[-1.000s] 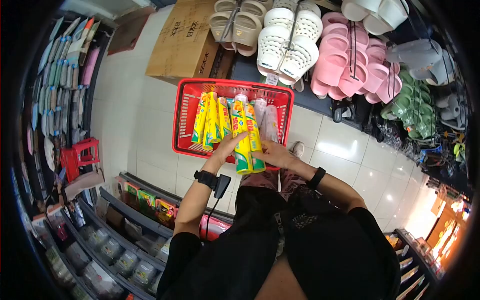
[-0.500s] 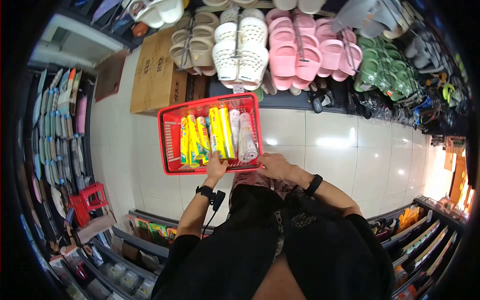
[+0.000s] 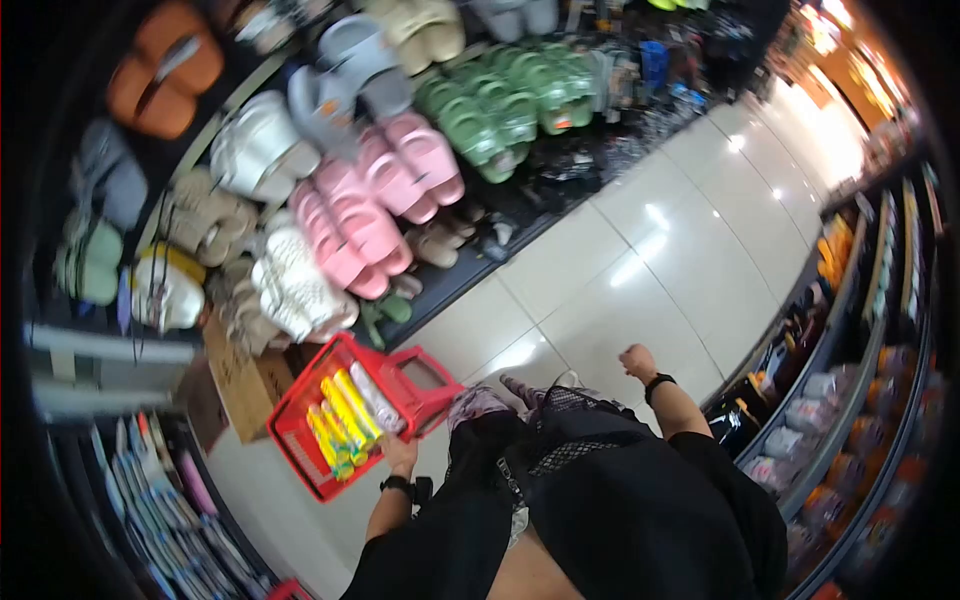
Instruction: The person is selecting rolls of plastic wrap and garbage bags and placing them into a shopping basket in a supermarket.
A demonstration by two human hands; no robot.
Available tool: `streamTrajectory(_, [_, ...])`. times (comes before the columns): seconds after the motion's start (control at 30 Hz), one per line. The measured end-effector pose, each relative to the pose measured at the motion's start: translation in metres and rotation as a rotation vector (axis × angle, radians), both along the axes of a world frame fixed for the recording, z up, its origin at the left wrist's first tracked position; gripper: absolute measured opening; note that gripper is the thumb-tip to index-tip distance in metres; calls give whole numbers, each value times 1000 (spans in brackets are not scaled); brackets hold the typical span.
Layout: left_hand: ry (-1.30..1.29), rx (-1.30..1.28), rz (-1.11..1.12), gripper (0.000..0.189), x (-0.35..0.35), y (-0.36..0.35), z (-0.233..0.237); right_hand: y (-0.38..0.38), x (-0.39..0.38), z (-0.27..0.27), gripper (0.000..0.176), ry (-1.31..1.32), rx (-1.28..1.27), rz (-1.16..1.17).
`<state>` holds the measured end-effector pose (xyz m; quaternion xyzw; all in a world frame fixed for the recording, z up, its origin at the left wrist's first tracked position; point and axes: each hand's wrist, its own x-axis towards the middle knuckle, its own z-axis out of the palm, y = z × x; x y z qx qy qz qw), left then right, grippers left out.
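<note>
honestly, the red basket could tip or swing if it were lifted only from the side where the left hand is, because its load might slide: yellow rolls and pale rolls lie in it side by side. its far corner could also catch on the cardboard box or the dark shelf edge, both near it. the left hand is at the basket's near rim, but its fingertips are hidden, so i cannot tell whether it pinches the rim or merely rests there. the right hand, well apart, seems loosely curled with nothing visible in it; blur hides how closed it is. whether the basket's underside touches the floor is unclear too.
</note>
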<state>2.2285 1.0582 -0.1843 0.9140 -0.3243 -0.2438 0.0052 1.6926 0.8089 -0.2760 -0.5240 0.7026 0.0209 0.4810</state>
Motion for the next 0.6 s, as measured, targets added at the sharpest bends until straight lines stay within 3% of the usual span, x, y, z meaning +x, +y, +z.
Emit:
streamTrajectory(0.03, [-5,112,9,83,-5,-13,4,7,-35,5,25,14,-5,-154])
streamTrajectory(0.1, [3,360,-17,76,-6,-33,0,19,-101,11,26,63,44,-202])
streamTrajectory(0.13, [-129,512,-149,71,-20,-51,13,26,-123,14,24,88,60,-226])
streamTrajectory(0.17, [-158,511,-269,69,-9,-43,-13,34,-143,17,24,118,75,-242])
streamTrajectory(0.2, [-173,795,-375,63,-24,-69,6,42,-159,18,24,112,68,-283])
streamTrajectory(0.3, [30,624,-490,53,-42,-108,19,74,-186,-2,26,67,58,-462])
streamTrajectory(0.33, [23,617,-527,53,0,-83,-27,77,-187,-3,26,29,133,-524])
streamTrajectory(0.37, [156,944,-823,49,3,-118,-58,80,-186,-5,28,-12,211,-580])
streamTrajectory(0.5, [121,893,-877,47,-32,-226,-79,65,-177,-12,29,-94,335,-456])
streamTrajectory(0.6, [112,830,-886,45,-63,-309,-97,28,-178,1,29,-119,269,-422])
